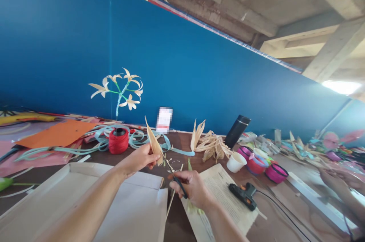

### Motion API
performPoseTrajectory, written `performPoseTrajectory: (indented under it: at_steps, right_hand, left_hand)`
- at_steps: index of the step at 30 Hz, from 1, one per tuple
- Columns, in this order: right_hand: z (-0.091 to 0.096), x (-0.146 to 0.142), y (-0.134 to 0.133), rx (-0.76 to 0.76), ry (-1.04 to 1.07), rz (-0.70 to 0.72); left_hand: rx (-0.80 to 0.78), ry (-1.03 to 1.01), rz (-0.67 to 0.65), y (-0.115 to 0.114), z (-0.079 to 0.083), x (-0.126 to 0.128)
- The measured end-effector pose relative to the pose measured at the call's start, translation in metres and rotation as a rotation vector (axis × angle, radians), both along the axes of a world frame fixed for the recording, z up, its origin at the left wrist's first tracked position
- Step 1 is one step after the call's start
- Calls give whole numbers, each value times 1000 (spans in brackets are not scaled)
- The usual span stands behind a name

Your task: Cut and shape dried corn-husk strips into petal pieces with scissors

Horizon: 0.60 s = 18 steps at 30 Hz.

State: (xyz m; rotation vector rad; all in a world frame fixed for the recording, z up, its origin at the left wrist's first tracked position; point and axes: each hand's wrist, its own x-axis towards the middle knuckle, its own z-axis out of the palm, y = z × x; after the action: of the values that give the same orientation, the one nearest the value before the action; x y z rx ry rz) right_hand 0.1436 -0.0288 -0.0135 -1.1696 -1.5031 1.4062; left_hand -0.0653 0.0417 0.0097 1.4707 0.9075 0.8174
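My left hand (142,159) pinches a pale dried corn husk leaf (152,141), holding it upright with its pointed tip up. My right hand (191,187) is closed round the black handles of a pair of scissors (174,176), whose blades reach up to the lower edge of the husk. Small husk trimmings (174,167) lie on the brown table just below. Both hands hover over the gap between a flattened cardboard box (85,192) and a printed paper sheet (219,192).
A red twine spool (118,140) and light blue ribbon (142,137) lie behind. A husk pile (211,144), black bottle (237,131), white cup (236,162), pink bowls (266,166) and black glue gun (244,194) sit right. A husk flower (122,89) stands against the blue wall. Another person's arm (342,188) is at far right.
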Motion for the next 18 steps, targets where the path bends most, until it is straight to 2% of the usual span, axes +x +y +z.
performPoseTrajectory:
  at_steps: [5, 18]
  right_hand:
    - [4, -1, -1, -16, -20, 4]
    - [0, 0, -1, 44, -47, -16]
  left_hand:
    - [-12, 12, -40, 1, -2, -3]
    - [-49, 19, 8, -5, 7, 3]
